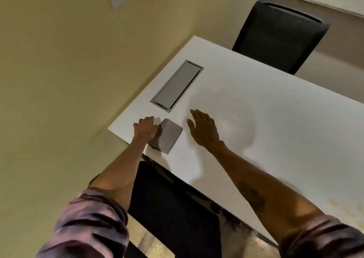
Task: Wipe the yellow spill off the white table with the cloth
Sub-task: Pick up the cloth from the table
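A folded grey cloth [169, 136] lies on the white table [266, 119] near its left corner. My left hand [144, 128] rests at the cloth's left edge, fingers curled onto it. My right hand [203, 128] hovers flat and open just right of the cloth, holding nothing. Faint yellow spill marks [342, 206] show on the table at the far right, close to the near edge, beyond my right forearm.
A grey metal cable hatch [177, 85] is set into the table behind the cloth. A black chair [279, 35] stands at the far side and another black chair [173, 208] below the near edge. A beige wall runs along the left.
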A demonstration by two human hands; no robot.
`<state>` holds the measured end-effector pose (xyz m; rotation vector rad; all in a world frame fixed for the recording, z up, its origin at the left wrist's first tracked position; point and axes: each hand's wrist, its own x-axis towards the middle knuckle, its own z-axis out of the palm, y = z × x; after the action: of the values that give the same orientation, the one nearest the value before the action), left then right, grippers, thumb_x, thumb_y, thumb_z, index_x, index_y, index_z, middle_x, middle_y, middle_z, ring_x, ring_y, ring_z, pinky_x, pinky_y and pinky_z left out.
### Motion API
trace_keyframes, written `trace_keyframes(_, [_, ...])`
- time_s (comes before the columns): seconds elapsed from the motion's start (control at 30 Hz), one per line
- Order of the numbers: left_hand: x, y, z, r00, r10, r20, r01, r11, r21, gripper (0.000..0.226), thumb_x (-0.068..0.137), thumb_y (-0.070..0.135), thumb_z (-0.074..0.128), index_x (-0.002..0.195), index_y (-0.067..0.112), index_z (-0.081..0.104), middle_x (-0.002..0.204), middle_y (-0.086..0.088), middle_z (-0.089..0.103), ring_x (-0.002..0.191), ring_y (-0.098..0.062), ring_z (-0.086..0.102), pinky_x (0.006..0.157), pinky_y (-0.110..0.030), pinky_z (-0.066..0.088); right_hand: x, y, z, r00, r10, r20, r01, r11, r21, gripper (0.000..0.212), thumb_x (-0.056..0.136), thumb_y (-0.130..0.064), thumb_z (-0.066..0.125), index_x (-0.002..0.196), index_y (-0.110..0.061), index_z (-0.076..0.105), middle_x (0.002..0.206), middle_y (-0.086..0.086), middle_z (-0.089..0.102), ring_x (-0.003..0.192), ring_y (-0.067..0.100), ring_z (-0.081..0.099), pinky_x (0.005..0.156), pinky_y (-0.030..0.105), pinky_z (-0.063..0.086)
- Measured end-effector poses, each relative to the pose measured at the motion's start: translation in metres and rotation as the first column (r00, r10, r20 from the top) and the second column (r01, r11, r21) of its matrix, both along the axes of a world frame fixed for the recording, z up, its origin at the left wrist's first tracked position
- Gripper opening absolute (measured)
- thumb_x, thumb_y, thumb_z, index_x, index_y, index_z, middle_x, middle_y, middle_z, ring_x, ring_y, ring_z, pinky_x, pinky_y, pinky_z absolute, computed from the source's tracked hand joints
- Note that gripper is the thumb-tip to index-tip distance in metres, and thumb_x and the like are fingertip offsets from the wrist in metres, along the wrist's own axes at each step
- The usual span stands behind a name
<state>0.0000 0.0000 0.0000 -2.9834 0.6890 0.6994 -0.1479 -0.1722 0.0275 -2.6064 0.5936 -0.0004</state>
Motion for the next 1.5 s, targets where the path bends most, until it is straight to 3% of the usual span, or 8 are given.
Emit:
trace_keyframes(0.27, [0.000, 0.010, -0.033, 0.979, 0.123, -0.160, -0.129, 0.991, -0.022, 0.046, 0.109, 0.033, 0.040, 0.150, 0.012, 0.043, 0.148, -0.012, 0.052, 0.138, -0.033, 0.047, 0.112, -0.046, 0.034, -0.006, 0.005, -0.034, 0.983, 0.096, -0.156, -0.083, 0.993, 0.088, 0.046, 0.104, -0.033, 0.037, 0.145, -0.012, 0.036, 0.148, 0.010, 0.044, 0.125, 0.036, 0.049, 0.103, 0.049, 0.042])
trace_keyframes(0.5, [0.004, 0.008, -0.056, 0.918, 0.253, -0.306, -0.299, 0.948, -0.111, 0.048, 0.107, 0.037, 0.046, 0.148, 0.014, 0.048, 0.142, -0.012, 0.058, 0.133, -0.035, 0.052, 0.114, -0.047, 0.037, -0.018, 0.004, -0.063, 0.968, 0.089, -0.235, -0.060, 0.990, 0.127, 0.045, 0.103, -0.034, 0.037, 0.143, -0.015, 0.038, 0.150, 0.007, 0.043, 0.121, 0.036, 0.051, 0.099, 0.048, 0.043])
trace_keyframes(0.63, [0.001, 0.005, -0.063, 0.892, 0.299, -0.339, -0.368, 0.916, -0.161, 0.035, 0.104, 0.030, 0.050, 0.129, 0.007, 0.059, 0.128, -0.017, 0.065, 0.121, -0.038, 0.057, 0.110, -0.047, 0.040, -0.024, -0.001, -0.071, 0.962, 0.067, -0.263, -0.032, 0.990, 0.136, 0.045, 0.103, -0.035, 0.037, 0.144, -0.015, 0.037, 0.151, 0.007, 0.042, 0.123, 0.036, 0.051, 0.099, 0.048, 0.043])
trace_keyframes(0.9, [0.000, 0.000, -0.060, 0.875, 0.343, -0.342, -0.419, 0.891, -0.178, 0.030, 0.099, 0.023, 0.060, 0.123, 0.006, 0.065, 0.123, -0.017, 0.068, 0.116, -0.037, 0.062, 0.102, -0.042, 0.046, -0.032, -0.006, -0.070, 0.963, 0.028, -0.269, 0.013, 0.989, 0.150, 0.045, 0.103, -0.035, 0.037, 0.144, -0.016, 0.038, 0.153, 0.005, 0.041, 0.125, 0.035, 0.050, 0.100, 0.048, 0.044])
trace_keyframes(1.07, [-0.010, -0.007, -0.045, 0.908, 0.277, -0.315, -0.368, 0.886, -0.282, 0.032, 0.094, 0.024, 0.069, 0.115, 0.000, 0.070, 0.113, -0.018, 0.072, 0.107, -0.036, 0.067, 0.091, -0.041, 0.053, -0.038, -0.007, -0.063, 0.970, -0.012, -0.242, 0.054, 0.984, 0.168, 0.046, 0.103, -0.033, 0.038, 0.145, -0.016, 0.037, 0.152, 0.007, 0.041, 0.126, 0.036, 0.050, 0.101, 0.048, 0.044])
trace_keyframes(1.2, [-0.026, -0.023, -0.026, 0.958, 0.180, -0.221, -0.247, 0.913, -0.325, 0.030, 0.090, 0.027, 0.073, 0.099, 0.000, 0.071, 0.099, -0.018, 0.073, 0.095, -0.035, 0.068, 0.072, -0.032, 0.045, -0.042, -0.004, -0.053, 0.968, -0.086, -0.238, 0.143, 0.962, 0.235, 0.047, 0.103, -0.033, 0.038, 0.147, -0.017, 0.035, 0.154, 0.007, 0.039, 0.131, 0.033, 0.046, 0.106, 0.047, 0.041])
trace_keyframes(1.37, [-0.054, -0.055, -0.001, 1.000, -0.013, -0.013, 0.009, 0.960, -0.280, 0.026, 0.089, 0.029, 0.069, 0.098, 0.004, 0.070, 0.098, -0.013, 0.071, 0.095, -0.034, 0.067, 0.087, -0.040, 0.048, -0.060, -0.006, -0.042, 0.940, -0.242, -0.239, 0.316, 0.881, 0.352, 0.047, 0.102, -0.032, 0.040, 0.147, -0.018, 0.037, 0.154, 0.006, 0.040, 0.136, 0.029, 0.043, 0.110, 0.043, 0.035])
trace_keyframes(1.5, [-0.087, -0.089, 0.012, 0.969, -0.203, 0.143, 0.232, 0.947, -0.224, 0.021, 0.089, 0.030, 0.062, 0.088, 0.009, 0.067, 0.090, -0.010, 0.069, 0.087, -0.031, 0.067, 0.084, -0.038, 0.042, -0.083, -0.017, -0.033, 0.881, -0.394, -0.261, 0.472, 0.756, 0.453, 0.041, 0.099, -0.028, 0.043, 0.136, -0.012, 0.051, 0.143, 0.013, 0.053, 0.129, 0.032, 0.049, 0.107, 0.040, 0.038])
